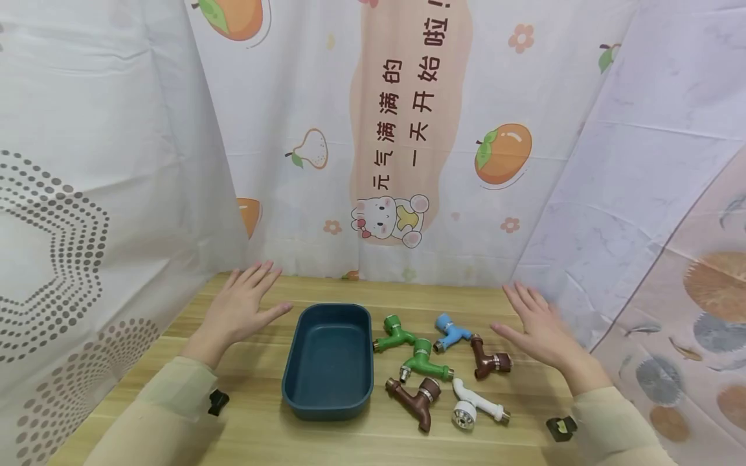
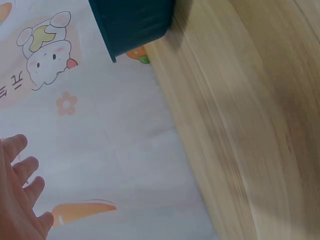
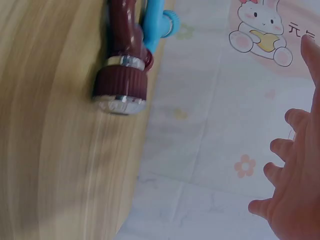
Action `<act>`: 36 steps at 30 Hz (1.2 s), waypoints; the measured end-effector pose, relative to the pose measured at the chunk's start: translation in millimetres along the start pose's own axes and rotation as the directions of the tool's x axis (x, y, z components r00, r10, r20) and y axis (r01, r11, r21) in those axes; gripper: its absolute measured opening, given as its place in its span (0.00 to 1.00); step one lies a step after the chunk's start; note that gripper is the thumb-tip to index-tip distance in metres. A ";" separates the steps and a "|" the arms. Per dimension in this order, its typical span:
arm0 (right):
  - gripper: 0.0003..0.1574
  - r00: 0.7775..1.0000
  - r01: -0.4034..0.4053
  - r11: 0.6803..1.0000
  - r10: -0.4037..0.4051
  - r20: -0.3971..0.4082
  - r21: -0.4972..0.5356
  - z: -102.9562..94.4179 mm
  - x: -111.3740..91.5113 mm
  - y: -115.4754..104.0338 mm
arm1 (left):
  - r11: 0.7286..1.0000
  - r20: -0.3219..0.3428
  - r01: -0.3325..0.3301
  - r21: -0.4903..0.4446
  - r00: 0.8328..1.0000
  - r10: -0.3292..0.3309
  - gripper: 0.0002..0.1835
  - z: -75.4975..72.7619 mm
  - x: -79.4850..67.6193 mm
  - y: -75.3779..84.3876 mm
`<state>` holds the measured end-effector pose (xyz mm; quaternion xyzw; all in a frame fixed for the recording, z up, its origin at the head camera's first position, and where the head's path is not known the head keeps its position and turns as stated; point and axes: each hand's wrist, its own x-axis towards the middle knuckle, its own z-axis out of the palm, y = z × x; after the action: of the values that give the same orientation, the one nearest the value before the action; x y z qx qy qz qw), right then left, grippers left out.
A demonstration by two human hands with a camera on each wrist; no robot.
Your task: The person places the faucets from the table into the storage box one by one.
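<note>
My left hand [image 1: 237,309] is held with spread fingers to the left of a dark teal bin [image 1: 327,411], holding nothing. On the other side my right hand [image 1: 539,333], its fingers straight and also holding nothing, is raised beside a group of faucets. Nearest to it lies a brown faucet [image 1: 482,362], whose ribbed handle [image 3: 121,82] shows large in the right wrist view. Behind that is a blue faucet [image 1: 451,332]. Two green faucets, one at the back [image 1: 396,333] and one in front [image 1: 428,362], lie right of the bin. A second brown faucet [image 1: 416,402] and a white faucet [image 1: 474,402] lie closest to me.
The wooden table [image 1: 256,440] ends at a patterned curtain [image 1: 315,252] behind, with more curtains at both sides. Small black objects sit by each forearm, one at left [image 1: 218,402] and one at right [image 1: 561,428].
</note>
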<state>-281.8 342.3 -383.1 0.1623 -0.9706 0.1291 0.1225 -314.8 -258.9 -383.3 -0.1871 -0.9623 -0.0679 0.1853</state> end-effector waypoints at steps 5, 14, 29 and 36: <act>0.58 0.999 0.030 1.000 -0.030 -0.022 0.001 0.6 3.6 -6.1 | 1.000 -0.003 -0.005 -0.017 1.000 0.005 0.51 -1.9 -0.3 3.4; 0.57 0.999 0.037 0.990 -0.036 -0.015 0.139 -1.0 8.4 -16.8 | 0.998 -0.041 0.004 -0.055 0.999 -0.006 0.50 -6.1 0.4 11.2; 0.54 0.995 0.081 0.944 -0.059 -0.076 0.321 -1.0 18.2 -37.9 | 0.992 -0.112 0.025 -0.121 0.993 -0.039 0.46 -6.8 1.5 22.3; 0.52 0.995 0.083 0.921 -0.053 -0.089 0.381 3.2 21.8 -47.3 | 0.982 -0.141 0.053 -0.182 0.987 -0.079 0.44 -5.7 -1.4 25.2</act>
<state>-286.0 292.0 -370.1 0.2116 -0.9149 0.3183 0.1300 -302.0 -237.4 -377.1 -0.1654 -0.9417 -0.1734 0.2361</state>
